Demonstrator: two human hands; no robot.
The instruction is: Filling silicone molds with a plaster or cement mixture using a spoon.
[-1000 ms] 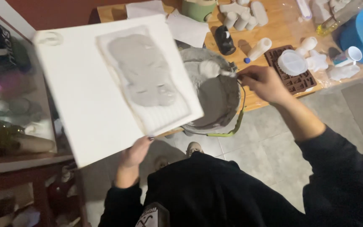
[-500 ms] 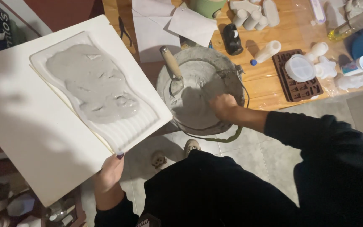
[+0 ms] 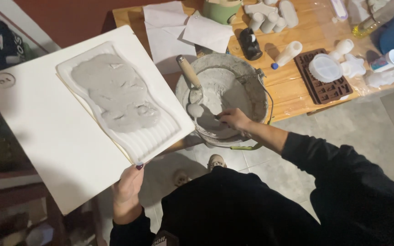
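The white board (image 3: 46, 136) carrying a shallow white mold tray (image 3: 151, 136) half filled with wet grey plaster (image 3: 115, 93) fills the view's left side, from about nine to eleven o'clock. We judge the board stiff but awkward and front-heavy. The mix looks soft and runny, so any tilt would slide it toward the ribbed, unfilled end. The left hand (image 3: 128, 184) grips the board's near edge at about seven o'clock, thumb on top, and we think a second hold on the far side would steady it better.

The right hand (image 3: 233, 119) is down inside the grey bucket (image 3: 256, 86), at the middle of the view, fingers closed around something smeared with plaster; we cannot tell what. A trowel with a wooden handle (image 3: 188, 72) leans in the bucket, just beside the tray's corner.

On the wooden counter (image 3: 297, 91) at one o'clock lie sheets of paper (image 3: 169, 32), a brown silicone mold (image 3: 324, 89), white casts (image 3: 270, 16) and a small white bottle (image 3: 288, 53), well apart from the board.
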